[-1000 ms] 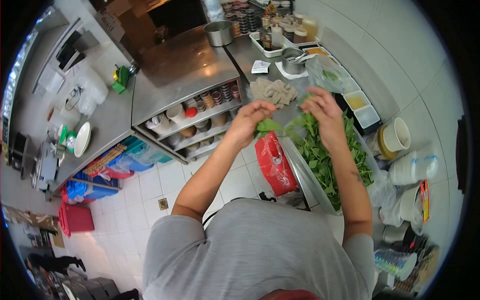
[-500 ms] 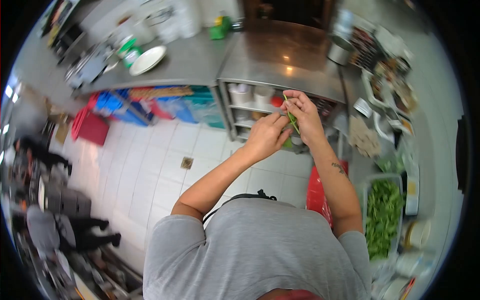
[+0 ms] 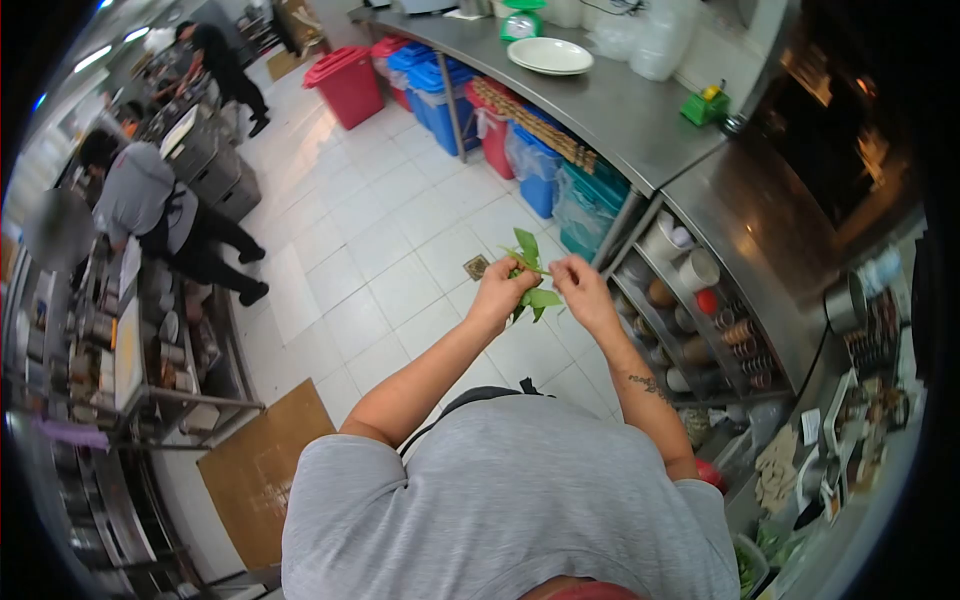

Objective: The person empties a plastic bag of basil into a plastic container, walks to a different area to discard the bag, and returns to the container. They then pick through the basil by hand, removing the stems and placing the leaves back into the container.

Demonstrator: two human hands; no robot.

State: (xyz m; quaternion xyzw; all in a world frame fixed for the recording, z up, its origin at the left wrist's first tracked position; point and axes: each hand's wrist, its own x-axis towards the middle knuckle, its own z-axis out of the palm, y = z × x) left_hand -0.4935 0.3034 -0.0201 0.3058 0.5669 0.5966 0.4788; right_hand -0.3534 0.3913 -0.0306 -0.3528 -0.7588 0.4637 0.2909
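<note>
My left hand (image 3: 502, 293) is closed around a sprig of leafy greens (image 3: 541, 298), whose broad leaves stick out above and below the fingers. Close by on the right, my right hand (image 3: 588, 292) has its thumb and fingers pinched together, slightly blurred. A thin green stem runs from the sprig towards these fingertips. Both hands are held in the air in front of my chest, over the tiled floor (image 3: 345, 275). At the lower right edge, a clear plastic container (image 3: 765, 572) with green leaves is partly hidden behind my right arm.
A steel counter (image 3: 640, 125) carries white plates (image 3: 550, 56) and a green scale (image 3: 522, 22). Lidded bins (image 3: 440, 105) stand below. Shelves with containers (image 3: 697, 270) are at the right. Two people (image 3: 150, 190) work on the left, near a brown mat (image 3: 270, 470).
My view has turned left, bringing the workers and bins further in. The greens now sit in my left hand with leaves showing; before, a thin green stem was between both hands.
</note>
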